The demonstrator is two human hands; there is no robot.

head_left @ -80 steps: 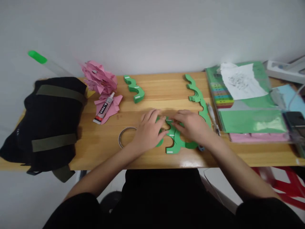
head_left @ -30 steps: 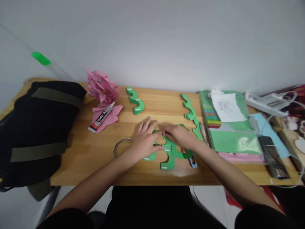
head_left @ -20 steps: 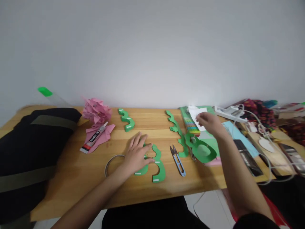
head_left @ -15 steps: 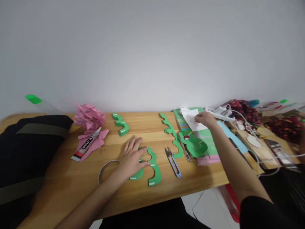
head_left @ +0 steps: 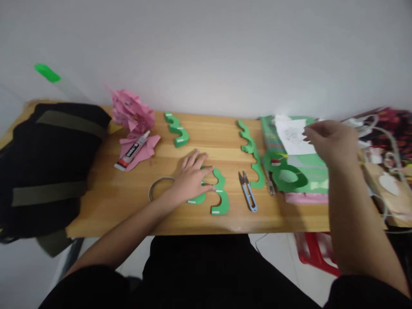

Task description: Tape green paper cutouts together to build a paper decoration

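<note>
My left hand (head_left: 193, 178) lies with fingers spread over a green wavy cutout (head_left: 198, 198) bearing a white strip, partly covered by the hand. Right beside it is a second green wavy cutout (head_left: 222, 197) with white strips. My right hand (head_left: 334, 139) is raised over the right part of the table, its fingertips pinched together. Whatever may be between them is too small to make out. Just left of those fingertips lies a white sheet with line drawings (head_left: 294, 137). Below it is a rounded green cutout (head_left: 301, 180).
Blue thread snips (head_left: 247, 193) lie between a green wavy chain (head_left: 257, 171) and the cutouts. A ring (head_left: 154, 186), a glue tube (head_left: 133, 150), crumpled pink paper (head_left: 131, 111), another green stack (head_left: 178, 133) and a black bag (head_left: 48, 159) occupy the left. White cables (head_left: 394, 141) run at right.
My right hand has moved right from the white sheet, its fingers still pinched. My left hand stays on the green cutout. The view has tilted downward.
</note>
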